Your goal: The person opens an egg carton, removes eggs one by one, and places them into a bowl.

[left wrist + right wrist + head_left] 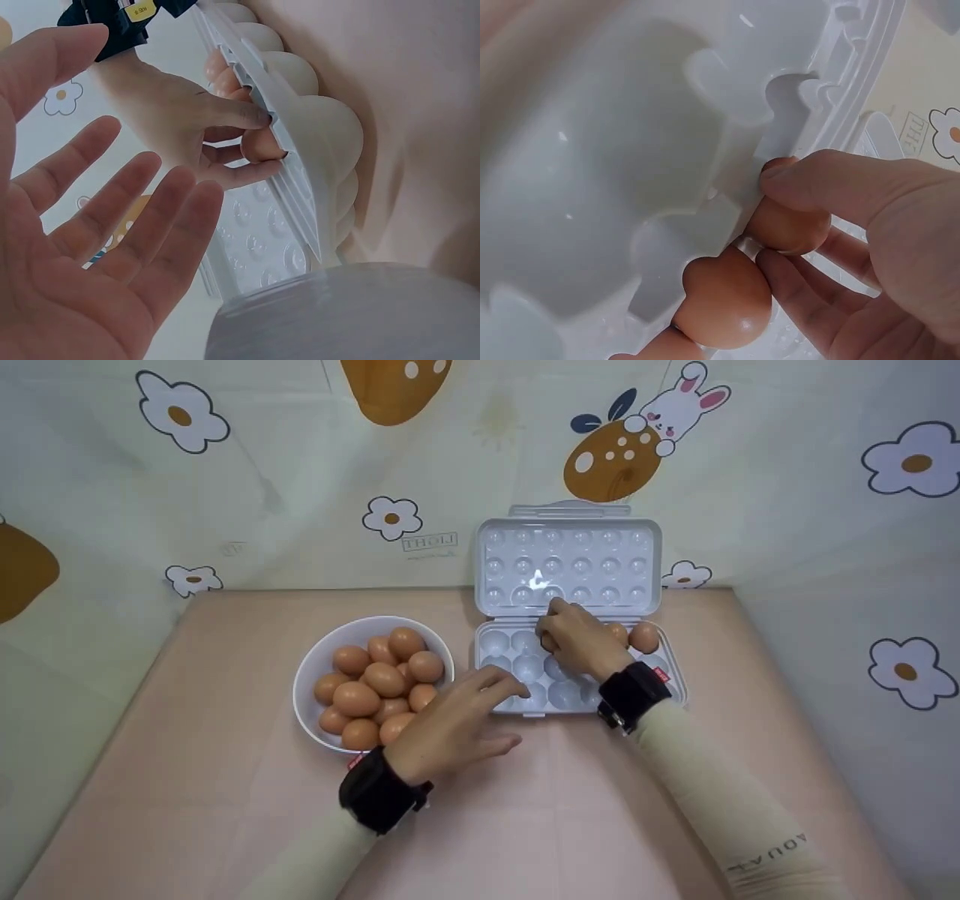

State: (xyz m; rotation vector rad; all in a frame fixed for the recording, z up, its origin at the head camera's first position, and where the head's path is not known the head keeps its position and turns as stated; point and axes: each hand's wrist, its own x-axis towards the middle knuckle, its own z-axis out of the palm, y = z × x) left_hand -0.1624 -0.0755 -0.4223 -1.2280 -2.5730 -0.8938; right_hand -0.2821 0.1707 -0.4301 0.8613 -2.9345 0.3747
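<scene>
With thumb and fingers my right hand [581,641] holds a brown egg [791,223] at a cup in the back row of the white egg tray [544,710]. Directly beside it sits another egg [727,300], and the row continues to an egg [643,637] in the far right corner; my hand hides part of this row from above. My left hand [454,727] hovers between the bowl and the tray's front edge, fingers spread and nothing in them. In the left wrist view its palm [82,300] shows bare.
A white bowl [301,690] piled with several brown eggs [357,699] stands left of the tray. The tray's dimpled lid [568,566] is raised at the back, near the patterned cloth backdrop [300,472]. Everything rests on a pinkish tabletop [225,802].
</scene>
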